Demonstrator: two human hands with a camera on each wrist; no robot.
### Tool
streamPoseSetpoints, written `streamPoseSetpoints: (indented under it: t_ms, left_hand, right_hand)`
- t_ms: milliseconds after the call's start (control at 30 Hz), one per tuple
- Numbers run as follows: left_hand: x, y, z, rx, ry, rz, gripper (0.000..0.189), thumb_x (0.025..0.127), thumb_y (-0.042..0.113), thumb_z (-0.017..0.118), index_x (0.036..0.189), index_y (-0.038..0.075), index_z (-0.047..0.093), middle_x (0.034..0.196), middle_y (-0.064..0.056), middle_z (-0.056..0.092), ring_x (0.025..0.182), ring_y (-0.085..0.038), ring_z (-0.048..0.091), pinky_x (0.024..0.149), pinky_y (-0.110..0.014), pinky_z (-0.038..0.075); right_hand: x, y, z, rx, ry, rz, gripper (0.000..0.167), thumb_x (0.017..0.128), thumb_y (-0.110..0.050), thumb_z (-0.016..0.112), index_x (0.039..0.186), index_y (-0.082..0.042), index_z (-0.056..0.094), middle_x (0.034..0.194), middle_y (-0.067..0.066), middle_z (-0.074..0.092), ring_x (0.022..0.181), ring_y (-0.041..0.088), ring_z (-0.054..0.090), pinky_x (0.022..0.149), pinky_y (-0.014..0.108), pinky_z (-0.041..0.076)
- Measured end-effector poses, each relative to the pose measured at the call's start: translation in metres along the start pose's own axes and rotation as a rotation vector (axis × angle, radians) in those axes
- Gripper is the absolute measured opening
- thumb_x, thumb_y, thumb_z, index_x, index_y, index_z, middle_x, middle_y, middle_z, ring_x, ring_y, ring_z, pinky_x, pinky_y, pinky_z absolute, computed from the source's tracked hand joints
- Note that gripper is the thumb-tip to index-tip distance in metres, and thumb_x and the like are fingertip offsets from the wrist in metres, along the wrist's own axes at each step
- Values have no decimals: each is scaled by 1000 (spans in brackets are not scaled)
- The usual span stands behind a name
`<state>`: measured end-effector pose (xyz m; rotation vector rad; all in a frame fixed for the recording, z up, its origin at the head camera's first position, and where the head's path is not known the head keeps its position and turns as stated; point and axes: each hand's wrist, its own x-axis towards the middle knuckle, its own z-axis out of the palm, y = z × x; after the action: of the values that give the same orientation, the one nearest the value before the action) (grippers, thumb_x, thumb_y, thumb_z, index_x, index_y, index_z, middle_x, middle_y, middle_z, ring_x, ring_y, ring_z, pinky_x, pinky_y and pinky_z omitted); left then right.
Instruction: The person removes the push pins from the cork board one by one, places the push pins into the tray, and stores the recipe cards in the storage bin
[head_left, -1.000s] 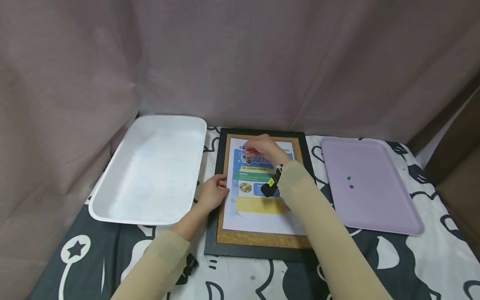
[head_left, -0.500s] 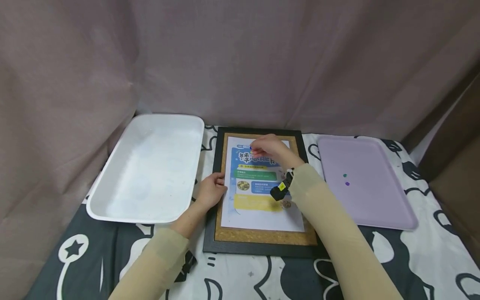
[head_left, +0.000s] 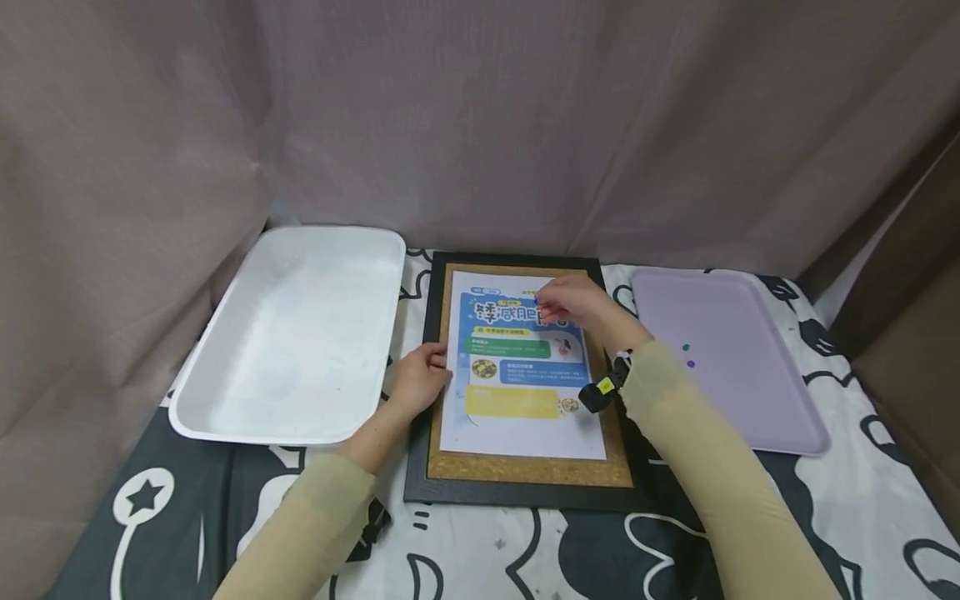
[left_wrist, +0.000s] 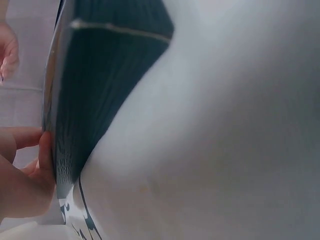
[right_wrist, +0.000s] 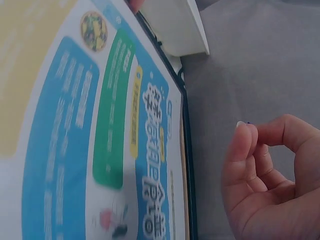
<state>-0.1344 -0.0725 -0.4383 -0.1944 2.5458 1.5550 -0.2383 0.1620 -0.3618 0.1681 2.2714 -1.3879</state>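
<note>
A printed poster sheet (head_left: 517, 433) lies on a cork board (head_left: 525, 469) with a black frame (head_left: 495, 495). My left hand (head_left: 422, 380) rests at the left side of the board, fingertips on the frame and the sheet's edge; in the left wrist view, fingers (left_wrist: 46, 155) touch the frame's side. My right hand (head_left: 577, 302) is over the upper right of the sheet. Its thumb and index finger pinch a tiny blue pushpin (right_wrist: 249, 123), mostly hidden by the fingertips in the right wrist view.
Left of the board stands a deep white tray (head_left: 292, 333). To the right lies a flat lilac tray (head_left: 742, 392) bearing a small green piece (head_left: 686, 347) and a small purple piece (head_left: 691, 364). A patterned cloth (head_left: 480, 550) covers the table, with a grey-brown curtain (head_left: 450, 125) behind.
My right hand has moved from the sheet's upper left towards its upper right, still pinching the pushpin. More of the printed heading shows. My left hand stays at the board's left edge.
</note>
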Motion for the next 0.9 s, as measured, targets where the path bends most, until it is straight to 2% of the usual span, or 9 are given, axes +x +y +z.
streamPoseSetpoints:
  t_ms: [233,567,800,900]
  left_hand:
    - [0,2,0,5,9,3,46,82,1,61,128,-2,52,99,-14,65,87,-21,64,74,-28,55]
    - [-2,6,0,-8,19,-50,47,81,2,60,128,-1,52,100,-14,65,87,-21,62,72,-27,55]
    - [-4,15,0,6,30,-64,46,83,11,66,126,-1,54,96,-13,64,83,-19,60,69,-24,52]
    - [-4,21,1,-20,10,-83,45,85,12,64,126,-3,52,94,-14,62,82,-18,60,68,-23,51]
  right_hand:
    - [-11,17,-24,75,-15,-59,33,90,-9,52,114,14,49,64,-4,54,54,3,54,55,13,50]
    - [-31,32,-51,102,-11,-89,33,91,-7,50,114,16,46,68,-5,57,60,3,55,62,15,53]
    - [-42,45,-70,110,-20,-68,42,93,-11,50,123,17,41,71,-8,58,61,-1,57,64,14,53]
    - [-46,49,-76,129,-24,-72,37,94,-11,50,119,15,45,70,-10,60,61,-1,59,64,14,53]
